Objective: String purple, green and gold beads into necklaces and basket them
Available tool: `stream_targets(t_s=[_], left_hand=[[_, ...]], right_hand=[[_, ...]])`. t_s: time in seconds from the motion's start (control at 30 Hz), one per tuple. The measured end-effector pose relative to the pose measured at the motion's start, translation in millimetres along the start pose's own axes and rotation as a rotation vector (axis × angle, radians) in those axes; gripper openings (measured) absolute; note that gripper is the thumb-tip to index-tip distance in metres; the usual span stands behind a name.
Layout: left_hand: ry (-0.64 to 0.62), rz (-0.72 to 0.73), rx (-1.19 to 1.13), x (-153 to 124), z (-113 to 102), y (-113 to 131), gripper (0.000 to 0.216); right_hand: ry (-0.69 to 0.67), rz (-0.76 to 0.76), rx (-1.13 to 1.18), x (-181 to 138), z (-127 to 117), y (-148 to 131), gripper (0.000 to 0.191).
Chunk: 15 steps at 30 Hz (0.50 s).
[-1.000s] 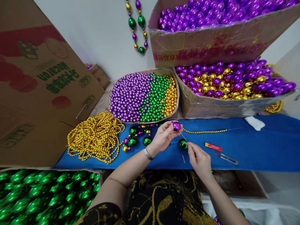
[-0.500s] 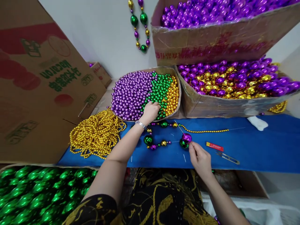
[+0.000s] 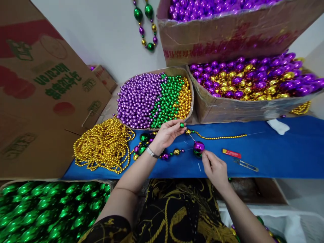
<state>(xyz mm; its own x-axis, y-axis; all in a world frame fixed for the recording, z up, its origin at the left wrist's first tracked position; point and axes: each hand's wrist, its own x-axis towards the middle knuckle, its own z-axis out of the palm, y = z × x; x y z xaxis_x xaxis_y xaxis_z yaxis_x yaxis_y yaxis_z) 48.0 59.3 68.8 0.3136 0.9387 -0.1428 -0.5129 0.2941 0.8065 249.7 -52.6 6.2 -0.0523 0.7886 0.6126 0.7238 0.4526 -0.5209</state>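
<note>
Between the fingertips of my left hand (image 3: 170,133) is a small green bead (image 3: 182,125), just in front of the bead box (image 3: 162,98) of small purple, green and gold beads. My right hand (image 3: 214,168) pinches at a large purple bead (image 3: 199,146), with a dark green bead (image 3: 197,154) right under it. A thin needle (image 3: 191,136) sticks up from the purple bead toward the green bead, its tip near my left fingers. A part-strung bead necklace (image 3: 165,156) lies on the blue cloth, partly hidden by my left forearm.
A heap of gold bead strands (image 3: 103,145) lies at the left. A red lighter (image 3: 231,153) and thread snips (image 3: 245,165) rest on the right of the cloth (image 3: 273,152). Behind stands a box of purple and gold beads (image 3: 233,109); big green beads (image 3: 45,209) fill a container at lower left.
My left hand has come out of the bead box, moving right and toward me, with a small green bead in its fingers. My right hand stays nearly in place at the purple bead.
</note>
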Motion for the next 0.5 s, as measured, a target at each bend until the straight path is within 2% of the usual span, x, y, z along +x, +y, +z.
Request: stream_targets(t_s=[0.23, 0.5], left_hand=[[-0.005, -0.024, -0.058, -4.6, 4.7, -6.0, 0.029], [0.032, 0.035, 0.021, -5.3, 4.8, -7.7, 0.03]], right_hand=[[0.009, -0.016, 0.006, -1.6, -0.6, -1.5, 0.017], [-0.057, 0.067, 0.022, -5.2, -0.7, 2.8, 0.022]])
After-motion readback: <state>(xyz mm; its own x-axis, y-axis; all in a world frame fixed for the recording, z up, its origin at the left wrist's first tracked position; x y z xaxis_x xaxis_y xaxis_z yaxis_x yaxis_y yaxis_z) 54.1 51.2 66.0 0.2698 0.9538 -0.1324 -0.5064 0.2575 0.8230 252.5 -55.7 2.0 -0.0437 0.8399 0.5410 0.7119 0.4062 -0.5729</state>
